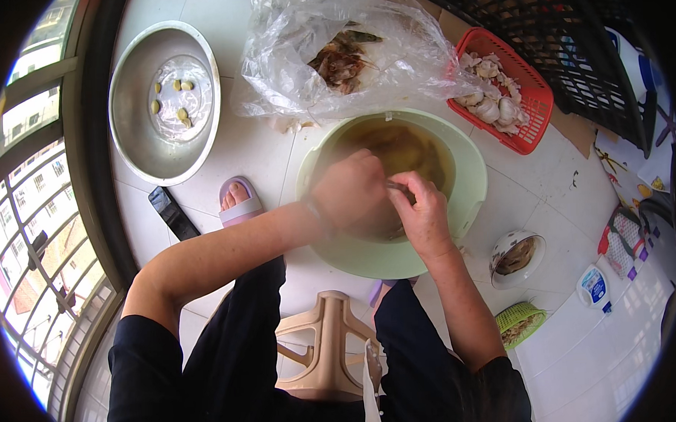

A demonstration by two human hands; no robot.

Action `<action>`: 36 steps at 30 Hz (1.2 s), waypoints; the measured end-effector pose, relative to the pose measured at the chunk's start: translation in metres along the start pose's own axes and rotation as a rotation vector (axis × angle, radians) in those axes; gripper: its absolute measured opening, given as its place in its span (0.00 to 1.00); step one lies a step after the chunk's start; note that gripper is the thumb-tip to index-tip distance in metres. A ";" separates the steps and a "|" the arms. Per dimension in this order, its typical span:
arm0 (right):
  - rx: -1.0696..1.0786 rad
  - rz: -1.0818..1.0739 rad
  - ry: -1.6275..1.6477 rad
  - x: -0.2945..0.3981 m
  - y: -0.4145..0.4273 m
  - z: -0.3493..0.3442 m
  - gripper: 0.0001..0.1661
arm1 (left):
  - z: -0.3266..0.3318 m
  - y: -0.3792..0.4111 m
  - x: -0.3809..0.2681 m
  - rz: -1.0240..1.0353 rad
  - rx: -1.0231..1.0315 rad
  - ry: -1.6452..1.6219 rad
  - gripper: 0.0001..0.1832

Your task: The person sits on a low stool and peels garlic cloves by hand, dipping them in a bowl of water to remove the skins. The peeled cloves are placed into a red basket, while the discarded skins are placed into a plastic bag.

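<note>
A light green plastic basin (pixel 468 205) filled with cloudy yellowish water stands on the floor between my feet. Above the water, my right hand (pixel 426 215) pinches a small dark thing (pixel 398 187) between thumb and fingers; it is mostly covered, so its kind is unclear. Close beside it is my left hand (pixel 351 182), blurred by motion, its back turned up. The left fingers are hidden, so what they hold cannot be made out. Darker shapes lie under the water. Just beyond the basin, a clear plastic bag (pixel 410 49) lies open with reddish-brown shrimp scraps (pixel 340 64) inside.
Peeled garlic cloves (pixel 182 114) lie in a metal bowl (pixel 127 107) at left, near a black phone (pixel 173 212). A red basket (pixel 537 114) holds garlic bulbs (pixel 489 109). To the right are a patterned bowl (pixel 535 264), a green basket (pixel 512 315) and a white bottle (pixel 593 287).
</note>
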State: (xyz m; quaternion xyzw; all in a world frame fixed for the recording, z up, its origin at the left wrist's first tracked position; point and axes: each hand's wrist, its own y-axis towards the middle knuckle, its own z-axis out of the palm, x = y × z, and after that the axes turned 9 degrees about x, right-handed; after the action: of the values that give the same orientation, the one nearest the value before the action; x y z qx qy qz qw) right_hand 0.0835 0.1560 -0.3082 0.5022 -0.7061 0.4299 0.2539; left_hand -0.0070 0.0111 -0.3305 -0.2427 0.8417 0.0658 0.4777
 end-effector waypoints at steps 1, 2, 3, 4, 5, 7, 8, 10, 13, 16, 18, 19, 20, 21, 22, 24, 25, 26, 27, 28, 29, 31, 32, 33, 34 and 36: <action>0.000 0.001 0.008 0.001 0.000 0.000 0.08 | 0.000 0.000 0.000 -0.011 -0.002 -0.005 0.04; 0.001 0.002 0.015 0.002 0.001 -0.001 0.08 | -0.001 0.001 -0.001 -0.019 -0.001 -0.005 0.04; 0.000 0.004 0.021 0.002 0.001 -0.002 0.08 | -0.001 0.001 -0.002 -0.026 -0.001 -0.006 0.04; -0.007 -0.005 0.016 0.002 0.001 -0.002 0.08 | -0.002 0.002 -0.002 -0.030 0.001 -0.001 0.04; -0.014 -0.014 0.011 0.002 0.001 -0.002 0.08 | -0.002 0.002 -0.003 -0.033 -0.002 0.001 0.04; -0.028 -0.024 0.005 0.002 0.001 -0.003 0.08 | -0.003 0.002 -0.005 -0.035 -0.015 0.003 0.04; -0.032 -0.022 0.005 0.002 0.001 -0.003 0.08 | -0.003 0.003 -0.006 -0.035 -0.028 -0.004 0.04; -0.037 -0.017 0.022 0.003 0.001 -0.002 0.08 | -0.003 0.002 -0.007 -0.041 -0.053 -0.025 0.04; -0.047 -0.008 0.048 0.004 0.001 -0.002 0.07 | -0.009 0.004 -0.012 -0.071 -0.073 -0.013 0.03; -0.056 0.004 0.041 0.001 -0.001 -0.002 0.07 | -0.017 0.007 -0.017 -0.020 -0.091 0.044 0.03; -0.056 0.003 0.050 -0.001 -0.001 -0.003 0.07 | -0.019 0.007 -0.018 -0.014 -0.078 0.064 0.03; -0.055 0.003 0.056 -0.002 -0.001 -0.003 0.07 | -0.019 0.008 -0.019 -0.040 -0.058 0.062 0.04; -0.055 0.003 0.061 -0.002 -0.001 -0.003 0.07 | -0.019 0.007 -0.018 -0.044 -0.053 0.068 0.04; -0.054 0.005 0.065 -0.003 -0.001 -0.003 0.07 | -0.018 0.007 -0.018 -0.048 -0.049 0.073 0.04; -0.055 0.015 0.076 -0.003 -0.002 -0.003 0.07 | -0.017 0.006 -0.016 -0.030 -0.060 0.088 0.04; -0.060 0.036 0.097 -0.004 -0.003 -0.003 0.07 | -0.016 0.005 -0.015 -0.027 -0.052 0.104 0.04; -0.061 0.035 0.105 -0.004 -0.003 -0.002 0.07 | -0.016 0.004 -0.015 -0.041 -0.033 0.106 0.04; -0.063 0.034 0.112 -0.004 -0.003 -0.002 0.08 | -0.017 0.004 -0.015 -0.045 -0.026 0.107 0.04; -0.065 0.034 0.118 -0.004 -0.004 -0.002 0.08 | -0.016 0.004 -0.015 -0.049 -0.019 0.107 0.05; -0.068 0.037 0.122 -0.004 -0.004 -0.002 0.08 | -0.016 0.005 -0.015 -0.042 -0.024 0.106 0.05; -0.072 0.040 0.125 -0.003 -0.005 -0.003 0.08 | -0.015 0.004 -0.014 -0.036 -0.021 0.103 0.05; -0.084 0.053 0.148 -0.004 -0.007 -0.002 0.08 | -0.009 0.001 -0.008 -0.027 -0.009 0.097 0.05; -0.093 0.064 0.166 -0.007 -0.008 0.000 0.08 | -0.007 -0.001 -0.004 -0.018 -0.022 0.072 0.05; -0.103 0.077 0.184 -0.008 -0.009 0.000 0.09 | -0.006 -0.002 -0.003 -0.009 -0.034 0.048 0.05; -0.106 0.086 0.194 -0.008 -0.010 0.000 0.09 | -0.006 -0.003 -0.002 0.004 -0.069 0.003 0.04; -0.114 0.105 0.214 -0.007 -0.012 -0.003 0.08 | -0.007 -0.002 -0.003 -0.002 -0.102 -0.019 0.04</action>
State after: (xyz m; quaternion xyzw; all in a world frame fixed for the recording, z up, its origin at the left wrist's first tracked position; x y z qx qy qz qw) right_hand 0.0969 0.1604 -0.3085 0.4005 -0.7235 0.4530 0.3331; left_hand -0.0106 0.0079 -0.3241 -0.2668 0.8325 0.1104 0.4729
